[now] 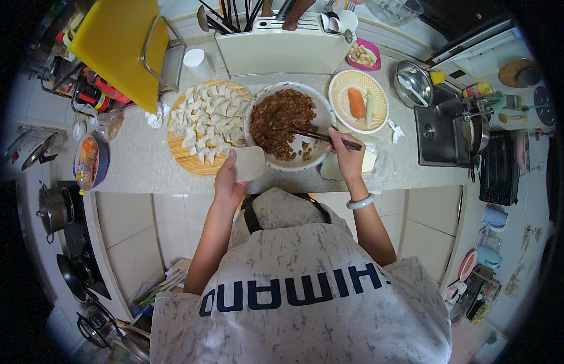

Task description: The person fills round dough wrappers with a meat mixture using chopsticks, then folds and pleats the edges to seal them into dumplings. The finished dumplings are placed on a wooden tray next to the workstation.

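My left hand (228, 182) holds a flat, square dough wrapper (250, 164) near the counter's front edge. In my right hand (348, 154) is a pair of dark chopsticks (316, 135), whose tips touch the brown minced filling (282, 116). That filling lies in a wide white bowl (326, 107) between my hands. Left of the bowl, many folded dumplings (211, 113) cover most of a round wooden board (184, 159). A stack of wrappers (369, 161), partly in clear plastic, lies beneath and beside my right hand.
A yellow basket (341, 116) holds a carrot piece and a green stalk. Behind the bowl stands a white knife and utensil holder (282, 54). A yellow cutting board (120, 50) leans in a rack at left. A metal bowl (414, 82) sits by the sink (439, 152).
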{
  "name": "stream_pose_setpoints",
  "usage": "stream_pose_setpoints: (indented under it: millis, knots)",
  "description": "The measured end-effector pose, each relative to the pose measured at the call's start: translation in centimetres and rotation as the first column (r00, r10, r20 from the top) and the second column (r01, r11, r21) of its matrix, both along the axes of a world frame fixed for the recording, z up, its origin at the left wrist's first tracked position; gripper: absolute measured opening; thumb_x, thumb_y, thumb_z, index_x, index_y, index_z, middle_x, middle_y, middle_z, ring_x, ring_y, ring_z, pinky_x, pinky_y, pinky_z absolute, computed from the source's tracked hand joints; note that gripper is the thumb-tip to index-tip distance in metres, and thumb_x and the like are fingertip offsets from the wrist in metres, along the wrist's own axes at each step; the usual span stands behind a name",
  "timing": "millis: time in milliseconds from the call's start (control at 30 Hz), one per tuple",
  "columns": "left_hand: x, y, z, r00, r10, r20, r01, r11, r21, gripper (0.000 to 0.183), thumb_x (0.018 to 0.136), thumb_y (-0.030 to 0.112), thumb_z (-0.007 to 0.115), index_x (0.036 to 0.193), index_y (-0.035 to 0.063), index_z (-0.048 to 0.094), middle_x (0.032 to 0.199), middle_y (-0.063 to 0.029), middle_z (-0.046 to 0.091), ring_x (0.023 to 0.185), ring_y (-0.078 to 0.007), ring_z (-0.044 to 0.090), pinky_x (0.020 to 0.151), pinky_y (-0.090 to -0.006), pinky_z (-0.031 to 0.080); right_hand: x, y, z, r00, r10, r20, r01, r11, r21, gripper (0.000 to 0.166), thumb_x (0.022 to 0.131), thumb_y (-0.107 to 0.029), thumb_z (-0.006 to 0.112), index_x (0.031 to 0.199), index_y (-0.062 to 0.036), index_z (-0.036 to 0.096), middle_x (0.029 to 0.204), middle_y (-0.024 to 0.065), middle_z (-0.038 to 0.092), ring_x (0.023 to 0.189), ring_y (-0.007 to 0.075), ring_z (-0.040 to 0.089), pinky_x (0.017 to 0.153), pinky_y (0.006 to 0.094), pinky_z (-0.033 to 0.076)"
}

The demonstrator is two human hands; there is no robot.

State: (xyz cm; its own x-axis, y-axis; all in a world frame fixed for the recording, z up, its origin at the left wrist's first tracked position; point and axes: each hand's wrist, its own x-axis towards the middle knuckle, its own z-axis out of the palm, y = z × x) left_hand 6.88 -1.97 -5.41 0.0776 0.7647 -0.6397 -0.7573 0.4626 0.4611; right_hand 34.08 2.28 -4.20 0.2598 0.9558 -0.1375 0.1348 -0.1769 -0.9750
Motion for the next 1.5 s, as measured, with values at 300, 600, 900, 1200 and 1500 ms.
stream_pose_setpoints:
  millis: [300,600,900,1200,1500]
  knots:
    - [0.4,0.4,0.6,1.000,0.004,-0.019,-0.005,0.999,-0.033,0.035,0.094,0.029,0.044,0.119,0.0055,0.050,0.116,-0.0085,0.056,0.107,-0.0225,0.054,0.091,-0.0356,0.045,0.2,-1.8,-3.7,0.993,-0.051,-0.110,0.046,0.998,-0.045,0.018,0.082,-0.015,0.067,0.082,0.0022,0.067,0.064,0.0039,0.062,0.056,0.0081,0.056,0.055,0.0194,0.043]
    - [0.9,0.4,1.1,1.000,-0.028,-0.011,0.028,0.999,-0.022,0.036,0.094,0.028,0.043,0.121,0.0042,0.048,0.118,-0.0096,0.055,0.107,-0.0221,0.054,0.093,-0.0354,0.045,3.8,-3.3,-3.0,0.981,-0.177,-0.081,0.176,0.984,-0.025,0.018,0.081,-0.015,0.068,0.085,0.0029,0.066,0.062,0.0035,0.060,0.055,0.0074,0.054,0.056,0.0194,0.043]
    - [1.4,0.3,0.7,0.998,-0.040,-0.038,0.038,0.998,-0.042,0.038,0.095,0.029,0.040,0.121,0.0032,0.049,0.116,-0.0093,0.056,0.105,-0.0212,0.056,0.091,-0.0347,0.046,3.7,-3.9,-3.4,0.984,-0.177,-0.012,0.176,0.983,-0.056,0.021,0.083,-0.017,0.065,0.083,0.0038,0.065,0.065,0.0054,0.063,0.057,0.0092,0.057,0.058,0.0199,0.045]
    - [1.5,0.2,1.1,0.996,-0.041,-0.076,0.034,0.995,-0.097,0.037,0.095,0.029,0.041,0.121,0.0032,0.049,0.116,-0.0101,0.055,0.105,-0.0218,0.055,0.090,-0.0352,0.046,1.4,-2.6,-6.3,0.926,-0.263,-0.270,0.274,0.962,0.001,0.027,0.087,-0.021,0.061,0.078,0.0047,0.061,0.066,0.0078,0.062,0.057,0.0137,0.062,0.055,0.0221,0.048]
    - [1.1,0.1,0.0,0.999,0.004,-0.036,-0.007,0.998,-0.063,0.038,0.094,0.027,0.045,0.123,0.0025,0.046,0.118,-0.0109,0.054,0.108,-0.0237,0.054,0.093,-0.0372,0.044,0.3,-2.2,-6.1,0.792,-0.425,-0.439,0.450,0.892,-0.052,0.028,0.088,-0.020,0.058,0.080,0.0065,0.058,0.072,0.0109,0.062,0.056,0.0188,0.062,0.054,0.0256,0.051]
